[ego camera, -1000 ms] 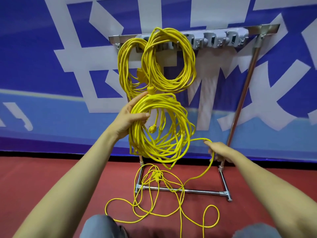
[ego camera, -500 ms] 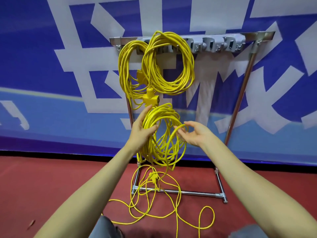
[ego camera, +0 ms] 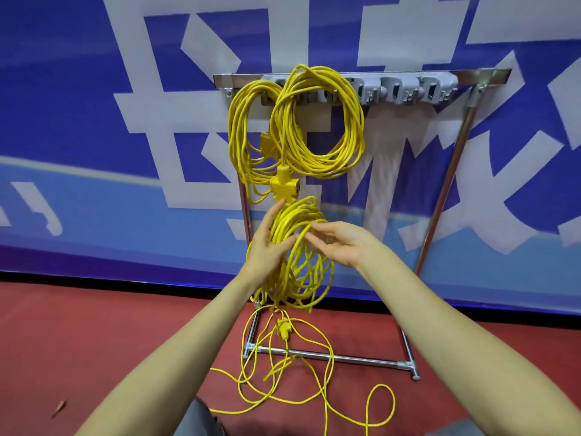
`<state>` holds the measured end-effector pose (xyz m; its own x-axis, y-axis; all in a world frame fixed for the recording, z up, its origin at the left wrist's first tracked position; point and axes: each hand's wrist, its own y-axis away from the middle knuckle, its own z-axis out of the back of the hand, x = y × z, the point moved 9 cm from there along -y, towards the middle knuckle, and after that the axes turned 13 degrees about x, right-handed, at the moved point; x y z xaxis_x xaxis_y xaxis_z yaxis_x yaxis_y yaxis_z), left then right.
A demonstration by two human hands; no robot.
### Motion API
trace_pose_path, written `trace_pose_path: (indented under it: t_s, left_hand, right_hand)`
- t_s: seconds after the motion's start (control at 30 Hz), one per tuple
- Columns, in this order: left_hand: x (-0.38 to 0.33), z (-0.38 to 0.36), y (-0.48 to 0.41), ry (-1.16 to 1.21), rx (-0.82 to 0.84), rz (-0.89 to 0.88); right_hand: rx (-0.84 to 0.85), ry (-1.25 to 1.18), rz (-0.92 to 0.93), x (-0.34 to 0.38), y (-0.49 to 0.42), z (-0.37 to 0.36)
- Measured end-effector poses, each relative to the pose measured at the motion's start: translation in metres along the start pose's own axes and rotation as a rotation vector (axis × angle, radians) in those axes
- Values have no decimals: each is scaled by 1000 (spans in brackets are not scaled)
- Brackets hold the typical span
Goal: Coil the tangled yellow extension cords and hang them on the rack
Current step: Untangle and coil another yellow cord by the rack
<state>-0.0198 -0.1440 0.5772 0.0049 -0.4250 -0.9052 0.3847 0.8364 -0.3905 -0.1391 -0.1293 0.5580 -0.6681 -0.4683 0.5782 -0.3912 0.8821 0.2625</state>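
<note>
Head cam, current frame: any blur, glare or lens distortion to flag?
Head view: wide-angle warp, the rack has its right post leaning; banner lettering soft at left edge; held cord coil, left hand and right hand fairly sharp; glints on chrome base bar; lighting even, no hard shadows.

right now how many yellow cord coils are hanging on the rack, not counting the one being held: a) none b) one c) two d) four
c: two hang from the hooks of the rack, a narrow coil at the left and a wider coil beside it, while the third coil is held below them, not hung.
</note>
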Motion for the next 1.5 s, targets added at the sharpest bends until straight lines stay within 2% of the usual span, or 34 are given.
trace_pose_path:
  t_s: [0.13,0.3,0.43,0.6,0.7,0.87,0.93,1.07,1.13,1.23,1.27,1.4,1.5]
  left_hand:
    - [13,-1,8,177,-8,82]
    - [24,-3,11,240,1,165]
    - [29,-7,12,343,18,230]
    - [36,-16,11,557,58,327]
    - [31,-23,10,313,146,330]
    - [28,-28,6,27,239,255]
    - [31,-28,5,-3,243,256]
    - [44,-6,5,32,38,286]
    - [48,7,5,78,-89,285]
    - [40,15,3,101,-209,245]
    - [34,15,1,89,-214,223]
    - [11,14,-11,106,-242,113]
    - [-5,24,-21,178,-280,53]
  right_hand:
    - [-56,-46,-9,-6,-6,-1]
    - [-128,-26,-26,-7,-11,4]
    - [-122,-84,-44,-10,-5,6]
    - [-155,-174,41,-7,0,8]
    - [-197,-219,99,-6,-3,12]
    - [-210,-295,24,-11,-5,22]
    - [-168,-176,24,-5,-4,23]
    - [-186,618,-8,4,3,35]
    - [-150,880,29,-9,4,41]
    - [26,1057,65,-49,4,36]
    - [29,1123,103,-57,3,37]
    - [-279,1404,412,-47,11,47]
    - [-329,1381,549,-58,15,55]
